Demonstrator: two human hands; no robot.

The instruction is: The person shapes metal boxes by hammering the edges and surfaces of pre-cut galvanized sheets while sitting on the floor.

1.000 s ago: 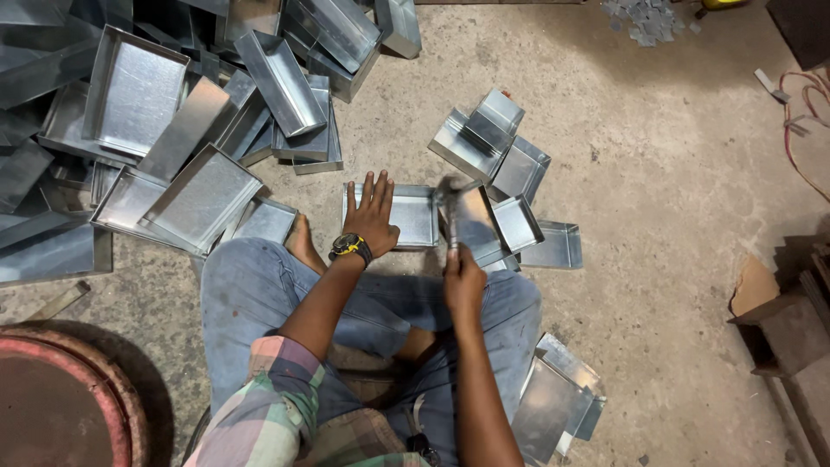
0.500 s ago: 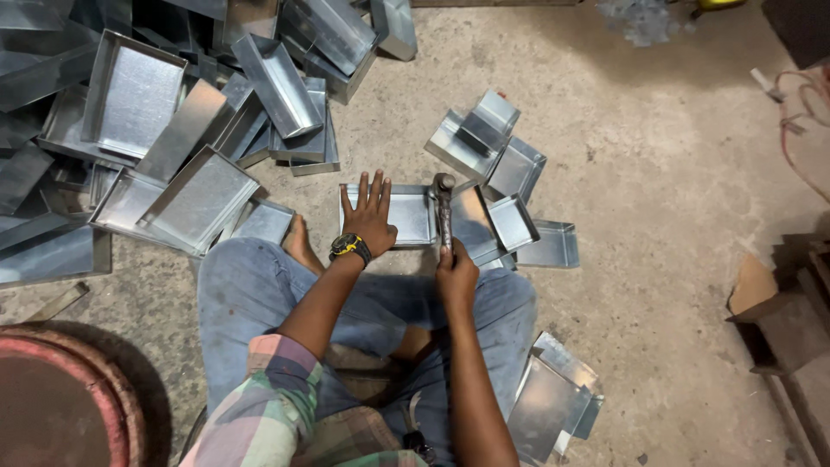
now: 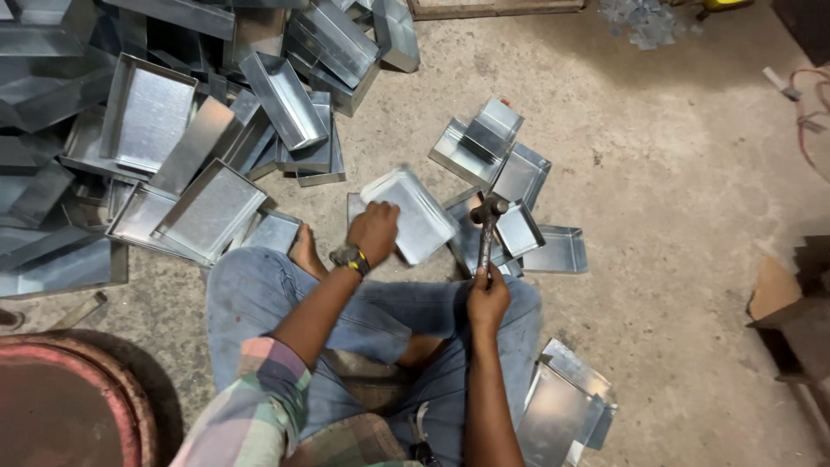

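I sit cross-legged on the concrete floor. My left hand (image 3: 373,232), with a wristwatch, grips the near edge of a shallow sheet-metal tray (image 3: 413,214) and holds it tilted, lifted off the floor in front of my knees. My right hand (image 3: 488,303) is closed around the handle of a hammer (image 3: 486,227), whose head points away from me just right of the tray. Several similar small metal trays (image 3: 519,186) lie on the floor beyond the hammer.
A large heap of metal trays (image 3: 173,130) fills the left and top left. More trays (image 3: 562,406) lie by my right knee. A round rusty drum top (image 3: 60,415) sits at the bottom left. Cardboard (image 3: 778,294) and cables (image 3: 804,104) are at the right.
My left hand went from lying flat on the tray to gripping it and lifting it tilted. The hammer in my right hand has swung upright and shifted slightly right.
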